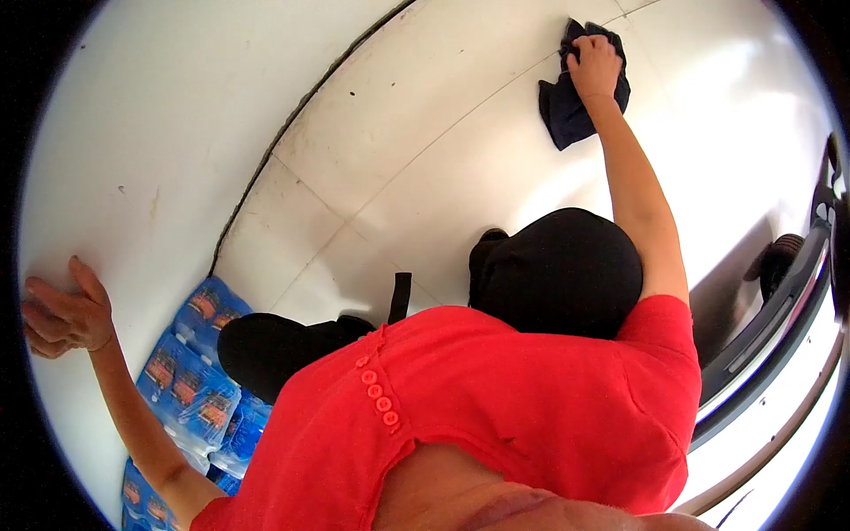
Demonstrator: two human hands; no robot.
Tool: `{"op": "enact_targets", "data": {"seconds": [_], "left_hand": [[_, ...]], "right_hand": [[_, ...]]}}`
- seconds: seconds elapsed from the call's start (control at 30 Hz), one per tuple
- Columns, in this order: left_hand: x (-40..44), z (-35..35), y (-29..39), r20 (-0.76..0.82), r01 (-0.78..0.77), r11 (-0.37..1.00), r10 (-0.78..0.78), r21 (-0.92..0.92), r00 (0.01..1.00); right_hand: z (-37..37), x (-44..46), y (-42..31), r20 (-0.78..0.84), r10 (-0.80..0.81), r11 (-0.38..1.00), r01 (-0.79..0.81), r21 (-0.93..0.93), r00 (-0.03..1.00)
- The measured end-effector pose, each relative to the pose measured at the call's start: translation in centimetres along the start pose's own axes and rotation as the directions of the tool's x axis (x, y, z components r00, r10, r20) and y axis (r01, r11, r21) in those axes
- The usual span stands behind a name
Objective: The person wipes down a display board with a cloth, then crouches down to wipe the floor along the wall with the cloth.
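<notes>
From my remote seat, I see the right hand [596, 69] on the dark cloth [565, 111], its fingers bent and slightly parted; I cannot tell whether they pinch fabric or only press. Pale floor [425, 190] gives me open room left of the cloth, as far as the black seam [292, 122] along the white wall [168, 115]. Nearer me than the cloth, the black-clad legs [558, 274] limit that room. Well left of the cloth, the left hand [75, 314] has its fingers spread against the wall, some tips lost at my view's dark edge. Glare washes out detail right of the cloth; the black-and-silver object [766, 332] beyond, nearer me, is cut off and unclear. The red shirt [522, 398] and left arm partly hide the blue-wrapped packs [190, 380], far left of the cloth. The cloth lies directly beneath the right fingers, its loose edges reaching out towards me.
</notes>
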State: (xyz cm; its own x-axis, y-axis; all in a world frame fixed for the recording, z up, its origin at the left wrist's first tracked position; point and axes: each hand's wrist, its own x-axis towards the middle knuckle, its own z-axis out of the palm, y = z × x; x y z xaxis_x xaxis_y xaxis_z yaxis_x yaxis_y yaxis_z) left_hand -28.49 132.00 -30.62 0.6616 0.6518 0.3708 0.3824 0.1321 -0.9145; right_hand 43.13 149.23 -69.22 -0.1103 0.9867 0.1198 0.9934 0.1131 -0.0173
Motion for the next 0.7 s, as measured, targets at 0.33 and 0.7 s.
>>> {"op": "enact_targets", "data": {"seconds": [0.33,0.7], "left_hand": [[0.0,0.0,0.0,0.03,0.033,0.999,-0.033,-0.014,0.999],[0.5,-0.4,0.0,0.027,-0.008,1.0,0.008,-0.002,1.0]], "right_hand": [[3.1,2.1,1.9,0.184,0.021,0.989,-0.047,0.142,0.983],[3.9,1.2,1.5,0.132,0.019,0.99,-0.037,0.138,0.991]]}}
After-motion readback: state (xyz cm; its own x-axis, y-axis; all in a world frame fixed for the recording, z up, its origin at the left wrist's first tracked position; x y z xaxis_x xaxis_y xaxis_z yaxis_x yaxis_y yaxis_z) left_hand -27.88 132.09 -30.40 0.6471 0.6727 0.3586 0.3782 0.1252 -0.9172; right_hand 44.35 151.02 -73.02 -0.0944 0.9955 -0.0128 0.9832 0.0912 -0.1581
